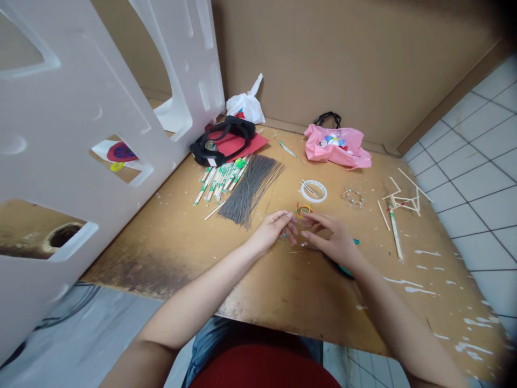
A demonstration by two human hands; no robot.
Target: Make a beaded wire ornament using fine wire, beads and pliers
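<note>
Your left hand (278,225): pinched narrow, contents too fine to tell. Your right hand (332,237): fingers parted. Beaded loop (354,198), 2 o'clock from hands: seemingly complete. Remainder: unclear.

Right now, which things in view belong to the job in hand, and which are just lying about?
Likely in use, near the left hand and right hand:
coloured loops
white ring
thin metal pieces
Anything pinched is too small to identify.

Probably just lying about:
black headband
red sheet
tied white bag
stick frame
</note>
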